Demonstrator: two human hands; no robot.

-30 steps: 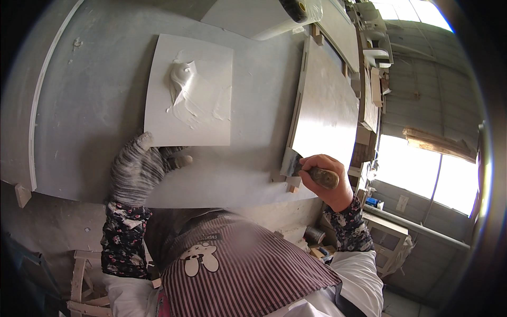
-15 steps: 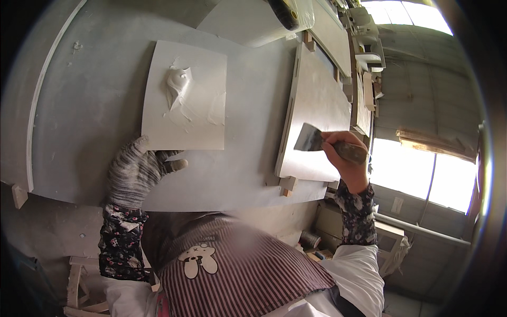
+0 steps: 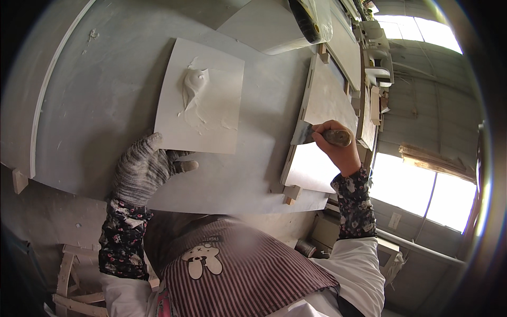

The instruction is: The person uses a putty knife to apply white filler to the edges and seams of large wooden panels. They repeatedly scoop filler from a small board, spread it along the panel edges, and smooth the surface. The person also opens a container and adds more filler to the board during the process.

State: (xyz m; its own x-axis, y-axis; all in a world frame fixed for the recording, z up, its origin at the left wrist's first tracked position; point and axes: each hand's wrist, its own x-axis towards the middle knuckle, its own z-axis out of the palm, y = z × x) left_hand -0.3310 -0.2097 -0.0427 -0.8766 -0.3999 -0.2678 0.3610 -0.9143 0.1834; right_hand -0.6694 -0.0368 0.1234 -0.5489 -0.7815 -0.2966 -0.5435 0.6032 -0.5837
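My left hand [image 3: 141, 171], in a grey knit glove, grips the near left corner of a thin white board [image 3: 214, 134]. Its thumb lies at the board's edge, and the other fingers reach underneath. A mound of white putty [image 3: 196, 80] sits on the board, with thin smears around it. Bare, my right hand [image 3: 337, 150] is closed round the handle of a putty knife [image 3: 302, 132]. The knife's blade is at the left edge of a white panel [image 3: 330, 98] on the right; whether it touches is unclear.
The board is over a large grey tabletop [image 3: 264, 179]. Wooden blocks [image 3: 292, 193] support the panel. At the far side, a black-handled tool [image 3: 306, 22] lies by clear plastic on a pale sheet [image 3: 259, 31]. A wooden frame [image 3: 66, 274] stands at lower left.
My right hand has brought the putty knife from over the panel to its left edge, turning the blade. My left hand keeps its grip on the board. The whole view has shifted slightly.
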